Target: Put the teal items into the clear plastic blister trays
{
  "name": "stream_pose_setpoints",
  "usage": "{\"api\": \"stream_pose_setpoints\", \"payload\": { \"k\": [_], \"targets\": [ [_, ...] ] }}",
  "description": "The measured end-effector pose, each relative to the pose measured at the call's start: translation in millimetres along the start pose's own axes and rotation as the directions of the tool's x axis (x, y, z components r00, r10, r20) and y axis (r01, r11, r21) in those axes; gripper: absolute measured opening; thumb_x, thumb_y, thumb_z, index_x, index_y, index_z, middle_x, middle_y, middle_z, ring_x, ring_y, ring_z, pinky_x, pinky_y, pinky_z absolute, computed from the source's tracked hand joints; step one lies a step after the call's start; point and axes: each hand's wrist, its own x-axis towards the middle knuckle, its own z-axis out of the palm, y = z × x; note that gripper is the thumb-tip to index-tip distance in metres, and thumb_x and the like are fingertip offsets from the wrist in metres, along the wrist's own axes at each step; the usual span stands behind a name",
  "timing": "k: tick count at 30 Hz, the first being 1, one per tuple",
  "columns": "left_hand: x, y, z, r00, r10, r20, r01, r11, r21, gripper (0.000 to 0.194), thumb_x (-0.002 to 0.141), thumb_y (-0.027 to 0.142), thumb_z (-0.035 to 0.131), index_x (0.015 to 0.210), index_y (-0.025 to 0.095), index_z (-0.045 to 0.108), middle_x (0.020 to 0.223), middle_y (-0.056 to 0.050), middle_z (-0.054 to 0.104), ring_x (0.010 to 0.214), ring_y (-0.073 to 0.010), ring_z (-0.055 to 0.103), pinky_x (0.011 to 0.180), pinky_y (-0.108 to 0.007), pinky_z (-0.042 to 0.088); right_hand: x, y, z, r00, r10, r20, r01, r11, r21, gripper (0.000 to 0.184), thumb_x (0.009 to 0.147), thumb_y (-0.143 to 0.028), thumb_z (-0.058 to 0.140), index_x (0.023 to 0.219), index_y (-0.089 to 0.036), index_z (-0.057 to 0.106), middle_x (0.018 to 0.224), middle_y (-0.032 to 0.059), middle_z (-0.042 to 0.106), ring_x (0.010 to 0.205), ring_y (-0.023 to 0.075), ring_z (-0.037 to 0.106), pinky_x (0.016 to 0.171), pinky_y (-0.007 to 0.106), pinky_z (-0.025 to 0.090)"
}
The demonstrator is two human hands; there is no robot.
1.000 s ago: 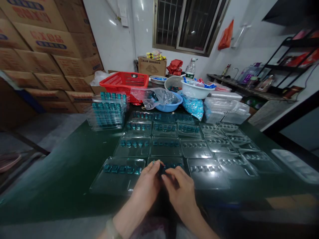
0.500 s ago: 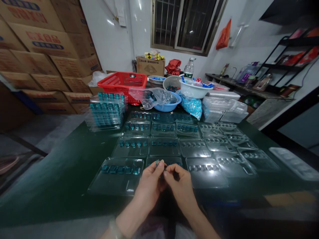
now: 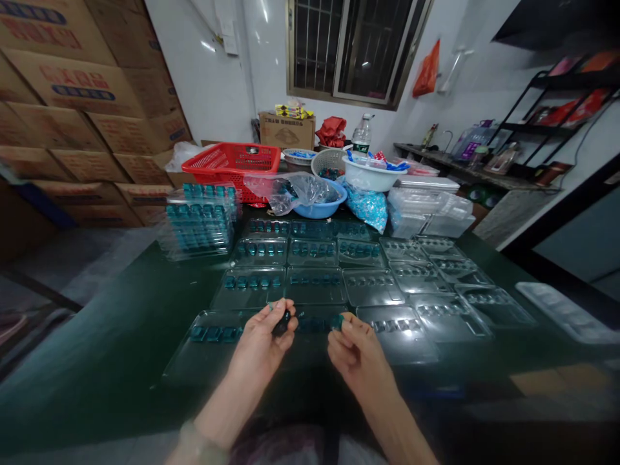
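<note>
My left hand [image 3: 264, 342] is closed on a small dark, glossy piece [image 3: 281, 324] held by thumb and fingers; its exact kind is unclear. My right hand [image 3: 361, 349] pinches a small translucent teal piece [image 3: 336, 322] at its fingertips. Both hands hover above the near row of clear plastic blister trays, partly hiding the middle tray [image 3: 314, 310]. Left of them lies a tray [image 3: 194, 365] with several teal block-shaped pieces [image 3: 213, 334] in its row of pockets. A clear tray [image 3: 397, 349] without teal colour is at my right hand.
More trays [image 3: 314, 294] cover the dark green table. Stacked trays with teal pieces [image 3: 201, 223] stand back left. Behind are a red basket [image 3: 232, 158], a blue basin [image 3: 317, 210], a white basin [image 3: 371, 174], a bag of blue bits [image 3: 365, 206] and clear packaging [image 3: 426, 210].
My hands were together over the middle tray and have moved apart, left hand to the left, right hand to the right. The dark piece and the teal piece now show separately. The view has shifted slightly.
</note>
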Motion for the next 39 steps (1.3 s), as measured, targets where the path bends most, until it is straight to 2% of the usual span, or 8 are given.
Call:
{"api": "stream_pose_setpoints", "payload": {
  "k": [3, 9, 19, 21, 24, 27, 34, 39],
  "targets": [
    [-9, 2, 5.8, 0.994, -0.089, 0.07, 0.085, 0.994, 0.064, 0.027, 0.065, 0.018, 0.062, 0.092, 0.018, 0.059, 0.077, -0.004, 0.06, 0.057, -0.0104, 0.054, 0.039, -0.017, 0.032, 2, 2, -1, 0.995, 0.09, 0.045, -0.09, 0.996, -0.004, 0.023, 0.074, -0.029, 0.056, 0.062, -0.018, 0.039, 0.05, -0.009, 0.023, 0.038, 0.0028, 0.013, 0.035, 0.017, 0.012],
    [-26, -6, 16.8, 0.981, -0.153, 0.121, 0.114, 0.953, 0.28, 0.017, 0.069, 0.029, 0.058, 0.075, 0.014, 0.061, 0.052, 0.0, 0.051, 0.042, -0.007, 0.043, 0.033, -0.017, 0.021, 1, 7, -3, 0.997, 0.081, 0.013, -0.079, 0.989, -0.121, 0.02, 0.073, -0.029, 0.059, 0.064, -0.016, 0.047, 0.046, -0.0095, 0.024, 0.038, 0.0021, 0.015, 0.036, 0.017, 0.011],
    [-26, -15, 3.5, 0.95, -0.272, 0.154, 0.242, 0.952, 0.186, 0.016, 0.069, 0.031, 0.059, 0.07, 0.016, 0.053, 0.062, 0.001, 0.049, 0.044, -0.004, 0.042, 0.033, -0.015, 0.015, -4, 13, 2, 0.996, 0.012, -0.088, -0.039, 0.947, -0.319, 0.022, 0.074, -0.036, 0.055, 0.067, -0.016, 0.051, 0.044, -0.0089, 0.031, 0.036, 0.0027, 0.02, 0.035, 0.016, 0.015],
    [-24, -19, 0.9, 0.952, -0.281, 0.121, 0.259, 0.951, 0.171, 0.016, 0.067, 0.029, 0.061, 0.067, 0.015, 0.053, 0.059, 0.002, 0.047, 0.042, -0.0037, 0.041, 0.033, -0.014, 0.015, -7, 11, 2, 0.987, -0.127, -0.095, 0.061, 0.856, -0.513, 0.019, 0.076, -0.034, 0.053, 0.07, -0.016, 0.055, 0.047, -0.0066, 0.038, 0.039, 0.0041, 0.03, 0.036, 0.016, 0.024],
    [-21, -23, -1.6, 0.958, -0.28, 0.057, 0.27, 0.952, 0.145, 0.018, 0.065, 0.029, 0.063, 0.065, 0.015, 0.052, 0.058, 0.002, 0.047, 0.043, -0.0039, 0.042, 0.033, -0.014, 0.018, -13, 6, 0, 0.919, -0.389, 0.062, 0.286, 0.551, -0.784, 0.017, 0.079, -0.026, 0.048, 0.088, -0.018, 0.06, 0.066, -0.0003, 0.054, 0.058, 0.0095, 0.049, 0.053, 0.02, 0.04],
    [-18, -28, -1.1, 0.963, -0.262, 0.068, 0.246, 0.951, 0.188, 0.019, 0.067, 0.031, 0.062, 0.064, 0.014, 0.054, 0.053, 0.003, 0.043, 0.042, -0.0041, 0.039, 0.032, -0.014, 0.016, -17, 2, -4, 0.868, -0.418, 0.267, 0.409, 0.297, -0.863, 0.021, 0.078, -0.02, 0.048, 0.097, -0.021, 0.059, 0.075, 0.0019, 0.056, 0.066, 0.0123, 0.053, 0.061, 0.023, 0.042],
    [-17, -30, 13.2, 0.93, -0.363, 0.052, 0.34, 0.907, 0.247, 0.019, 0.068, 0.033, 0.06, 0.065, 0.014, 0.058, 0.056, 0.001, 0.047, 0.046, -0.0068, 0.042, 0.034, -0.016, 0.023, -20, -6, -15, 0.879, -0.39, 0.276, 0.363, 0.171, -0.916, 0.014, 0.077, -0.019, 0.049, 0.088, -0.019, 0.058, 0.071, 0.0009, 0.055, 0.062, 0.0112, 0.052, 0.058, 0.021, 0.041],
    [-17, -18, 18.8, 0.925, -0.372, -0.074, 0.379, 0.917, 0.122, 0.024, 0.067, 0.024, 0.06, 0.088, 0.014, 0.063, 0.081, -0.007, 0.058, 0.066, -0.0167, 0.055, 0.052, -0.026, 0.042, 13, -50, -48, 0.829, -0.523, 0.2, 0.248, 0.024, -0.968, 0.017, 0.079, -0.023, 0.047, 0.092, -0.018, 0.059, 0.077, 0.0019, 0.059, 0.071, 0.0124, 0.055, 0.065, 0.023, 0.042]
  ]
}}
